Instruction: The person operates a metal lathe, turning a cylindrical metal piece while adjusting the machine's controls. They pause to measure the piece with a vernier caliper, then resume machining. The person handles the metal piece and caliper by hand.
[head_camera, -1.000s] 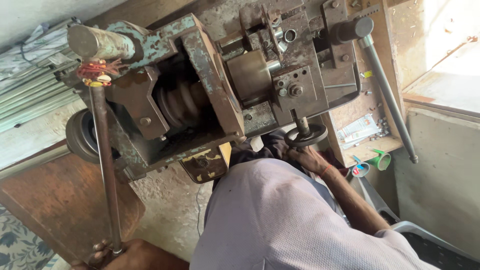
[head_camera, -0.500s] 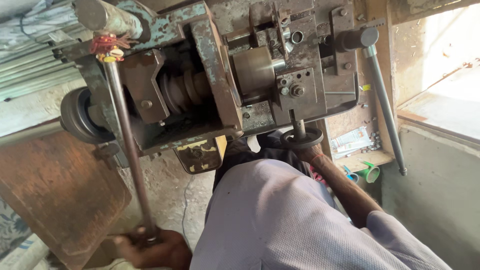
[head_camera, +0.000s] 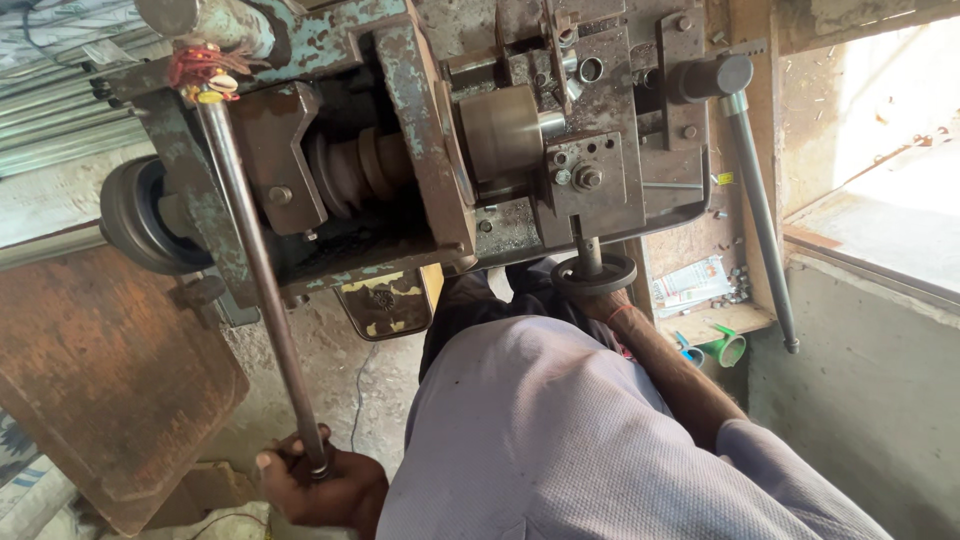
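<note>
An old metal machine (head_camera: 420, 150) with chipped blue-green paint fills the top of the view. A long steel lever (head_camera: 255, 270) hangs from its left side, with red thread tied near the top. My left hand (head_camera: 322, 488) is closed around the lever's lower end. My right hand (head_camera: 600, 300) reaches under the machine and grips a small black handwheel (head_camera: 596, 274) on a short shaft. My grey shirt (head_camera: 580, 440) hides most of my right forearm and the floor below.
A second long rod with a black knob (head_camera: 758, 210) hangs at the machine's right. A rusty metal plate (head_camera: 100, 380) leans at the left. A wooden shelf (head_camera: 712, 318) holds a packet and small nuts, with green pieces (head_camera: 728, 348) beneath. A pulley (head_camera: 135, 215) sticks out left.
The lever's lower end has swung right, toward my body, with my left hand on it. My left hand is now fuller in view. My right hand stays on the handwheel.
</note>
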